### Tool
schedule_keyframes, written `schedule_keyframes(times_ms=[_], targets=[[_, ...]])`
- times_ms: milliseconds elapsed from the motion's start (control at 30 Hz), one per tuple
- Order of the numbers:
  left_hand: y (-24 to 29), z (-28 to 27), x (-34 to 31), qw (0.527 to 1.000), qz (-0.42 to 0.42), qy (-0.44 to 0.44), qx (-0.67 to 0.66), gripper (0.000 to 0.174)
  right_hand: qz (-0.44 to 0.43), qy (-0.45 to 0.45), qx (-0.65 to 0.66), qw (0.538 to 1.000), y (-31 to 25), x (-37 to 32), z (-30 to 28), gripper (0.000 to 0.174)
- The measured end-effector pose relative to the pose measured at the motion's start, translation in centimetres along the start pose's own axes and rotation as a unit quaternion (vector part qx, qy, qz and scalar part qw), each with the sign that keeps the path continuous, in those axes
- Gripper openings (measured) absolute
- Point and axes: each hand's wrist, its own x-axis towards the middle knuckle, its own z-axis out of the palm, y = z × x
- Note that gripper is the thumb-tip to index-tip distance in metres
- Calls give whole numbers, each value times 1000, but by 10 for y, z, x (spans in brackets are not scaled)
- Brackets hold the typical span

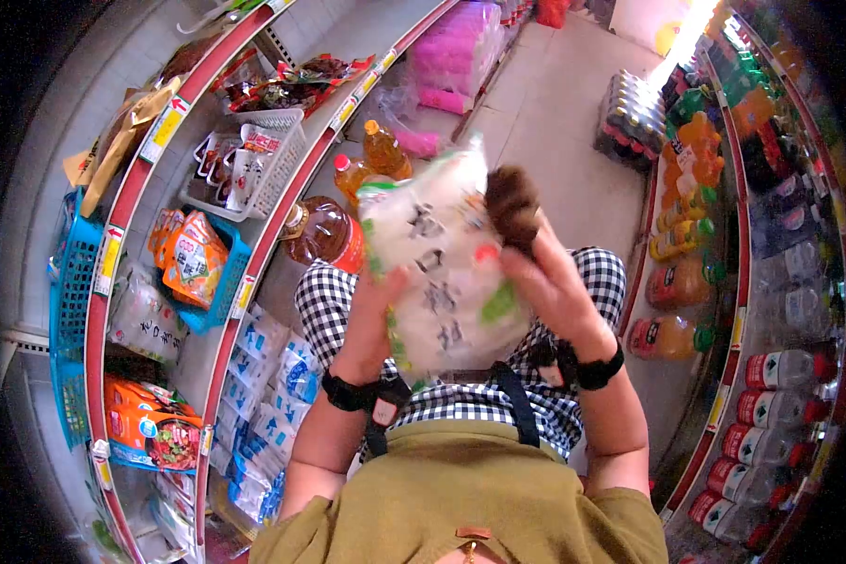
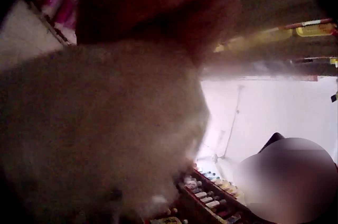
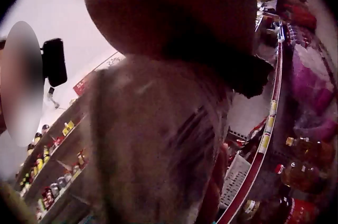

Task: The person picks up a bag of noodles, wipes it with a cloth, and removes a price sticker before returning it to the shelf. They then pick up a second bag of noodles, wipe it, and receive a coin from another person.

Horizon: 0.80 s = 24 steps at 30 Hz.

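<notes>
In the head view a plump white bag of vermicelli (image 1: 442,282) with dark printed characters is held up in front of the person's lap. The left hand (image 1: 378,303) grips its left side, fingers partly hidden behind the bag. At the right edge, the right hand (image 1: 556,282) holds a dark brown fuzzy cloth (image 1: 512,205) against the upper corner; its thumb lies over the bag's front. The left wrist view has the pale bag (image 2: 105,123) large and blurred below the dark hand (image 2: 158,7). In the right wrist view, the cloth (image 3: 253,78) juts out beside the bag (image 3: 153,129).
Left shelves carry a white basket (image 1: 291,141) of packets, a blue basket (image 1: 226,282) of orange pouches, and a similar vermicelli bag (image 1: 148,324). Oil bottles (image 1: 324,235) stand low beside the knees. Drink bottles (image 1: 677,338) line the right shelves, and a shrink-wrapped bottle pack (image 1: 630,117) sits in the aisle.
</notes>
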Motion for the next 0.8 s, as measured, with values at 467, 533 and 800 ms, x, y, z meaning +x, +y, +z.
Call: schedule_keyframes(times_ms=[467,533,800], targets=[[0,-10,9,997,35,2,-64,54,48,-17,38,998,-2,-10,14,37],[-3,-19,16,993,62,-1,-100,52,20,2,-74,997,-6,-16,22,32],[-16,-24,29,986,71,-20,-151,53,-158,6,-366,917,-14,-28,60,29]])
